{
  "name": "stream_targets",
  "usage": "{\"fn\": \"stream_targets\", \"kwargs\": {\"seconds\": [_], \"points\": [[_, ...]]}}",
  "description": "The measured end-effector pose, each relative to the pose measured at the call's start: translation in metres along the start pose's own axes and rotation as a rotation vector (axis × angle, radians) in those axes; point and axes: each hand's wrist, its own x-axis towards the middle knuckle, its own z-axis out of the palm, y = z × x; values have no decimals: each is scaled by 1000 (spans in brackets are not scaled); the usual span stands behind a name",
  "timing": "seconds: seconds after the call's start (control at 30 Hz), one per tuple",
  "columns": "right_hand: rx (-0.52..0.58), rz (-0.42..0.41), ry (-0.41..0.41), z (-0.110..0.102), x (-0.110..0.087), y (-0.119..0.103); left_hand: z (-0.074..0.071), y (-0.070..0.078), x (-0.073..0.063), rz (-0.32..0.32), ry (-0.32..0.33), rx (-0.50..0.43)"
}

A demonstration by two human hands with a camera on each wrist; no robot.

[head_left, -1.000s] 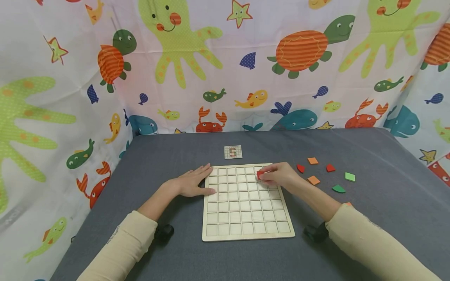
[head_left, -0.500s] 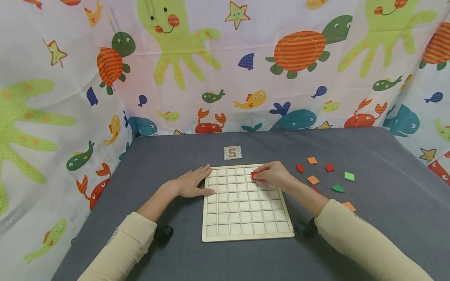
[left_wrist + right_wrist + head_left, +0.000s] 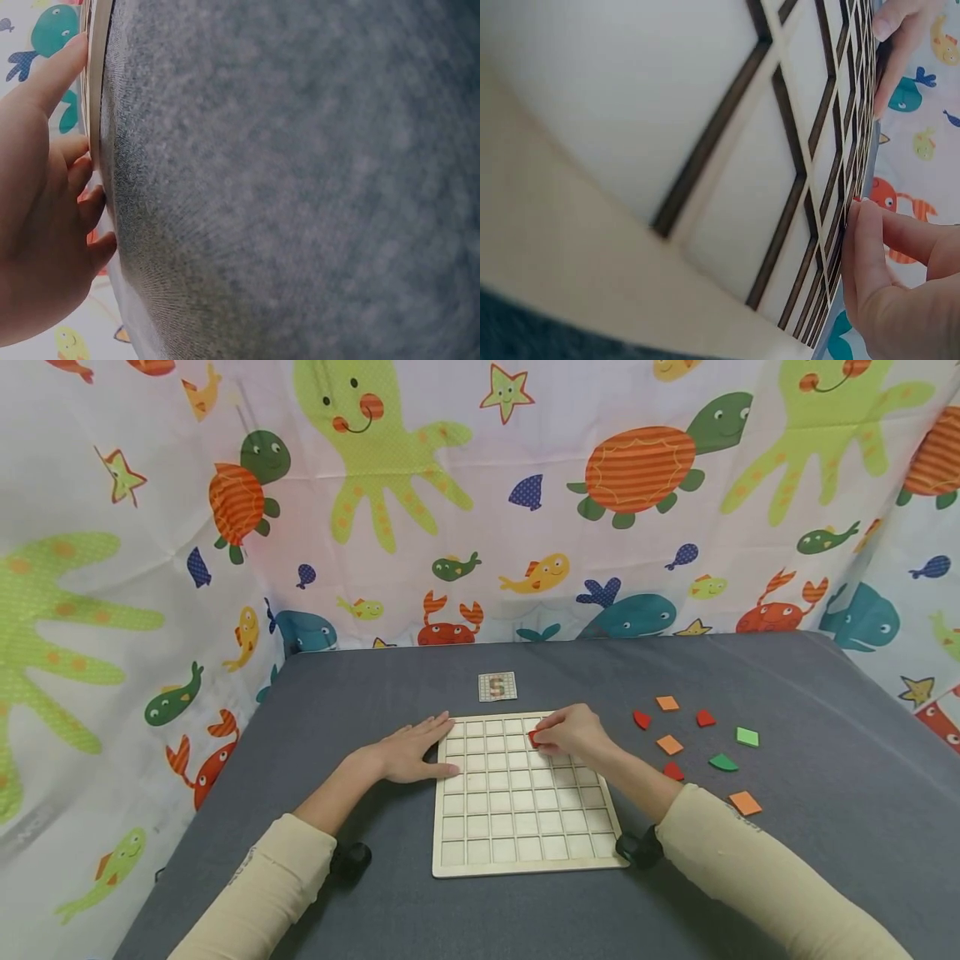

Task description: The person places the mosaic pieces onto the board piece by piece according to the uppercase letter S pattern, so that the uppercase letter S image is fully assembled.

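A square wooden grid board (image 3: pixel 517 802) lies flat on the dark table. My left hand (image 3: pixel 408 752) rests at its upper left edge, fingers straight and thumb over the rim; in the left wrist view the left hand (image 3: pixel 37 195) lies along the board's edge. With thumb and fingertips my right hand (image 3: pixel 573 733) pinches a small red tile (image 3: pixel 533 739) over the upper part of the grid, right of its middle. Much of that tile is covered by the fingers. In the right wrist view the right hand's fingers (image 3: pixel 866 247) are right at the grid's surface.
Loose tiles lie to the right of the board, among them an orange square (image 3: pixel 745 802), a red piece (image 3: pixel 672 771), a dark green piece (image 3: pixel 723 762) and a light green one (image 3: pixel 747 737). A small card (image 3: pixel 497 686) with an S pattern lies behind the board.
My right hand has moved left across the upper part of the grid with the red tile, uncovering a red piece and an orange tile beside its forearm. The left hand has stayed in place.
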Motion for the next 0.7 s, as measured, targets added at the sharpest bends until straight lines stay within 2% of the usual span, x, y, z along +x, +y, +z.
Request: {"fn": "stream_targets", "kwargs": {"seconds": [0.23,0.43,0.7], "points": [[-20,-51,-7,0,-3,1,0,2,-1,-3,4,-5],[-84,-71,-6,-1,-4,1,0,2,0,-4,3,-1],[-114,-97,-13,-1,-3,3,0,2,-1,-11,-1,1]]}}
